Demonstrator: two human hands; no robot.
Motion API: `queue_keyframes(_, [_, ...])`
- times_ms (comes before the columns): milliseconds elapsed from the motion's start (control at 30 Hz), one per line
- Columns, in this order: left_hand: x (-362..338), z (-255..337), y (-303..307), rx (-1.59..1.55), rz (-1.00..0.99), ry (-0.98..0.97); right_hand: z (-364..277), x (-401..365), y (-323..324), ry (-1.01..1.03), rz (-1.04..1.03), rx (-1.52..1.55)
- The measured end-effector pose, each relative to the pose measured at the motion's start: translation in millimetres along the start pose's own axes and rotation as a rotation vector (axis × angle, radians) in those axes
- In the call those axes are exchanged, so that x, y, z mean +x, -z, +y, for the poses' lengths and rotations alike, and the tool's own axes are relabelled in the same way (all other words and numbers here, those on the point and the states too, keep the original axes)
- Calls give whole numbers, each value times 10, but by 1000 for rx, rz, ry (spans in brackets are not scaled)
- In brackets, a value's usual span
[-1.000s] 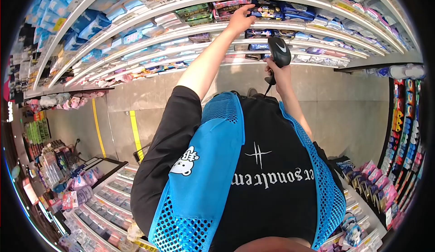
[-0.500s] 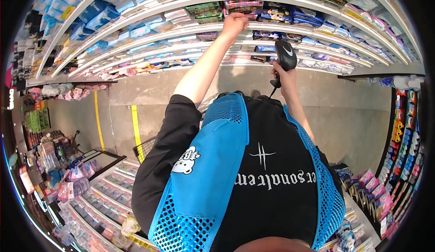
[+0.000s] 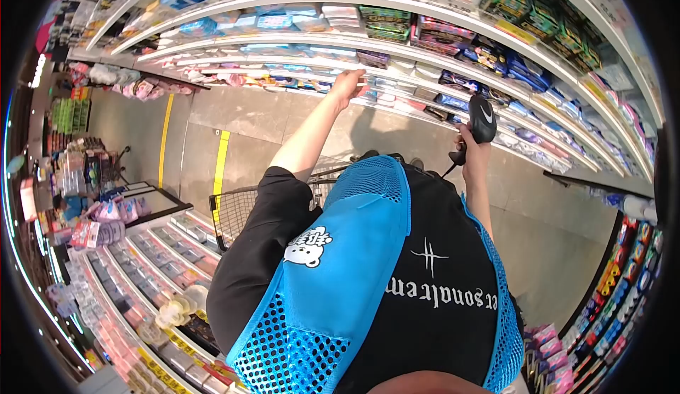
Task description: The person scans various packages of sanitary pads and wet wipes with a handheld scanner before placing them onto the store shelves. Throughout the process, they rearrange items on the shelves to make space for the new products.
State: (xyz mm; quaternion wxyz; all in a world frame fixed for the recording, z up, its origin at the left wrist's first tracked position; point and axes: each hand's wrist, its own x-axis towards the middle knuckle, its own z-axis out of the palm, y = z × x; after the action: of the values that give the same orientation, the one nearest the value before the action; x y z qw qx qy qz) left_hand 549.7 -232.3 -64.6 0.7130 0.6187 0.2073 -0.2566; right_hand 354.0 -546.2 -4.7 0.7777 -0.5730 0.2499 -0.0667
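head view: the left hand is reaching toward the shelving, fingers parted and loosely bent, so it is reading as open. no item is showing in it, though the palm is turning out of sight; whether the fingertips are touching a shelf edge or hovering just in front, cannot tell. small purple packs are sitting near the fingers, their print too small to make out.

the right hand is gripping the black scanner by its handle, fingers closing round it and hiding most of the grip. the scanner head is standing up above the hand, a pale curved mark showing on it; shelved packs are lying behind. a dark cord is running from the handle toward the body, its far end dropping out of sight at the shirt.

green packs are stacking on a higher shelf, red and pink packs just beside them. the price labels along the shelf edges are mostly blurring.

the wire cart is standing on the floor, the left sleeve covering part of it. the blue vest and black shirt are filling the lower middle; the shirt lettering is cutting off under the vest.
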Motion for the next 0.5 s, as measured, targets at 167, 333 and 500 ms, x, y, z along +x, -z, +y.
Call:
queue_keyframes(167, [-50, -628, 365, 211, 25, -29, -4, -12, -122, -41, -11, -19])
queue_keyframes(333, [-406, -1446, 923, 993, 23, -113, 46, -60, -265, -56, -14, -58])
queue_keyframes(500, [-1587, -1400, 1058, 1526, 316, 8, 81, -133, -469, -80, -40, -98])
